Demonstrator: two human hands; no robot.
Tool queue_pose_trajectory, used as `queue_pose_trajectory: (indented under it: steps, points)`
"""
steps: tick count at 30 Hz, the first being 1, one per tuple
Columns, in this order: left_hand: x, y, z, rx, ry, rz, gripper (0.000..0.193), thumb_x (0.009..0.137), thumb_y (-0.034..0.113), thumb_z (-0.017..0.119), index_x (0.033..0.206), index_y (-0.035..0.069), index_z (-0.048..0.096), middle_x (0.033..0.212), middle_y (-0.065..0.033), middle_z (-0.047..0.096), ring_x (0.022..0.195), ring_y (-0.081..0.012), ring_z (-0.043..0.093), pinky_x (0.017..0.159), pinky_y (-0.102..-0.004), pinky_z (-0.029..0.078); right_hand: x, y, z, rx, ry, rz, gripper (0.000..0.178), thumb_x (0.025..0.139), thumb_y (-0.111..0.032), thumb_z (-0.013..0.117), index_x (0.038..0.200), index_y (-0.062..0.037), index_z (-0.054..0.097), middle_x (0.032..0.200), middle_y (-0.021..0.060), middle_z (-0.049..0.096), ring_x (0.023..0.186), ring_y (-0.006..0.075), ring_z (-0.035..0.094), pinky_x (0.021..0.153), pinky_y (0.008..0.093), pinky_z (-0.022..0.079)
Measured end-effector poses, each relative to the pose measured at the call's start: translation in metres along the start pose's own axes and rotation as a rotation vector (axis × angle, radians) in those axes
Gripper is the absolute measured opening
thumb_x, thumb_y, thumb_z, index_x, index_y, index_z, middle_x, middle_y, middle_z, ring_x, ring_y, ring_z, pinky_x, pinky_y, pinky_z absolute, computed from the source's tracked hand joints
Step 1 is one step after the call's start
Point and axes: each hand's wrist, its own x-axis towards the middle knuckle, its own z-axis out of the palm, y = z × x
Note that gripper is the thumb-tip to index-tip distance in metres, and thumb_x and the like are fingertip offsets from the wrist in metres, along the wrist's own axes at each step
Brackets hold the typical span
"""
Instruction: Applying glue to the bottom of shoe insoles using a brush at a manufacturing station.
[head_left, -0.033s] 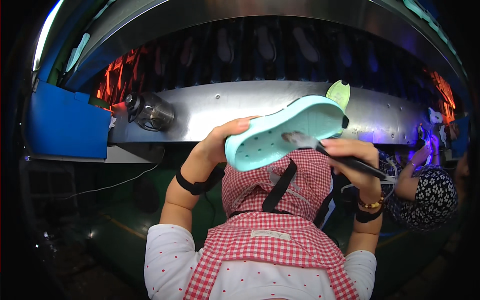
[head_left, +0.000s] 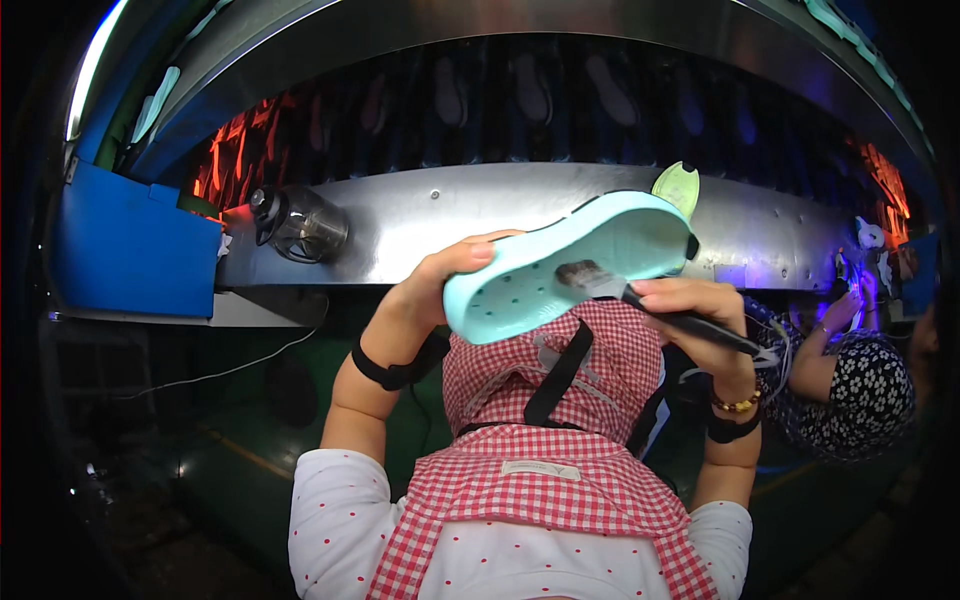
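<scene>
Metal counter, beyond left hand and right hand, running to either side of both;
Blue cabinet, well to the left of left hand;
Co-worker, in dark flowered cap, well apart, on the far side of right hand;
Red-and-white checked apron, worn, nearer the body than both hands;
Pale turquoise shoe piece, raised between the hands, hollow side showing, round holes toward left hand, black tab just beyond right hand;
Dark see-through jug, on the counter, beyond and left of left hand;
Left hand: gripping the shoe piece by its perforated end;
Right hand: closed round the black handle of brush, bristles within the hollow, contact hard to tell;
Lime-green piece, beyond right hand, partly behind shoe piece;
Beaded bracelet, at right wrist
</scene>
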Motion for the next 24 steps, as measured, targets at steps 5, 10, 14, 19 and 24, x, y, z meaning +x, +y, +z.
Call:
queue_pose_trajectory:
  steps: [5, 10, 14, 19, 24]
  points:
    - [-0.015, 0.001, 0.002, -0.052, 0.27, 0.138, 0.058, 0.087, 0.044, 0.033, 0.113, -0.006, 0.05, 0.105, -0.0171, 0.057, 0.1, -0.0247, 0.055, 0.085, -0.0312, 0.043, -0.005, -0.011, 0.005, -0.109, -0.262, -0.128, 0.021, 0.064, 0.0, 0.068, 0.085, -0.002, 0.065, 0.089, 0.0117, 0.065, 0.081, 0.0231, 0.064, 0.071, 0.0275, 0.05]
    - [0.039, -0.053, -0.012, -0.695, -0.005, 0.237, 0.087, 0.076, 0.072, 0.021, 0.13, 0.005, 0.032, 0.123, -0.021, 0.043, 0.113, -0.0329, 0.044, 0.095, -0.0466, 0.035, 0.005, -0.014, 0.019, -0.14, 0.026, -0.191, 0.026, 0.061, 0.002, 0.067, 0.086, -0.002, 0.065, 0.083, 0.0098, 0.065, 0.073, 0.0179, 0.057, 0.065, 0.0257, 0.045]
    - [0.049, -0.075, 0.003, -0.71, 0.004, 0.178, 0.098, 0.07, 0.078, 0.007, 0.127, 0.003, 0.033, 0.11, -0.0221, 0.051, 0.105, -0.0348, 0.049, 0.091, -0.0467, 0.038, 0.017, 0.024, 0.033, -0.037, 0.091, 0.056, 0.019, 0.067, -0.001, 0.066, 0.086, 0.0004, 0.065, 0.073, 0.0072, 0.059, 0.067, 0.0121, 0.055, 0.06, 0.0227, 0.043]
    - [0.055, -0.08, 0.016, -0.677, 0.252, 0.268, 0.09, 0.075, 0.074, 0.011, 0.12, 0.002, 0.041, 0.103, -0.0198, 0.054, 0.099, -0.0326, 0.053, 0.086, -0.0469, 0.043, 0.027, 0.02, 0.049, -0.244, 0.108, -0.211, 0.018, 0.065, -0.001, 0.066, 0.082, -0.003, 0.064, 0.07, 0.0073, 0.059, 0.064, 0.0172, 0.056, 0.058, 0.0261, 0.043]
    - [0.043, -0.067, 0.0, -0.664, 0.248, 0.414, 0.088, 0.074, 0.075, 0.014, 0.117, 0.003, 0.043, 0.096, -0.0165, 0.057, 0.093, -0.0293, 0.055, 0.089, -0.0465, 0.04, 0.005, -0.013, 0.047, -0.376, -0.173, -0.236, 0.02, 0.06, -0.003, 0.068, 0.079, -0.0056, 0.064, 0.069, 0.0095, 0.06, 0.066, 0.0217, 0.059, 0.058, 0.0299, 0.045]
